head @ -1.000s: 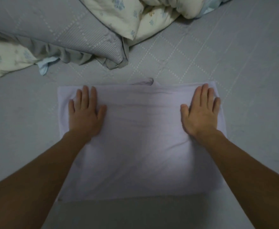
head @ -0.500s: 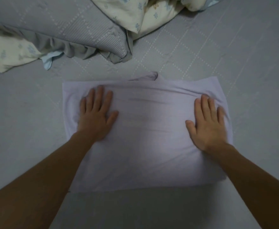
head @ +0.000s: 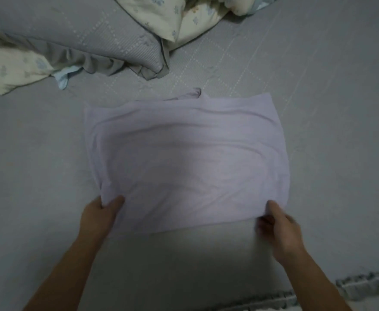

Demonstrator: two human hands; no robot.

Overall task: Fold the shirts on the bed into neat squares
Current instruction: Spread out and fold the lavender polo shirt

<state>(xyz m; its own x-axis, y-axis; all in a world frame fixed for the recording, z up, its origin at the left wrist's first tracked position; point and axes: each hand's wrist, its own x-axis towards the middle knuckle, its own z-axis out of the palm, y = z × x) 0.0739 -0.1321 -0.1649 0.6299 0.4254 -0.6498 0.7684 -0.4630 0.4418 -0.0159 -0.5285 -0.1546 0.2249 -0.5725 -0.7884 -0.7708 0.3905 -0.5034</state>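
A pale lilac shirt (head: 184,158), folded into a wide rectangle, lies on the grey quilted bed sheet (head: 329,108). A bit of its fabric sticks out at the far edge. My left hand (head: 101,216) pinches the shirt's near left corner, thumb on top. My right hand (head: 278,227) grips the near right corner and is blurred. The near edge of the shirt is slightly raised between the two hands.
A grey ruffled pillow (head: 78,41) lies at the far left. A cream floral quilt (head: 184,16) is bunched at the top, with another part (head: 11,66) at the left. The bed's ruffled edge (head: 363,286) shows at the bottom right.
Both hands slid back from lying flat on the shirt's far part to its near corners and took hold of them. The camera tilted, so the shirt sits lower in view.
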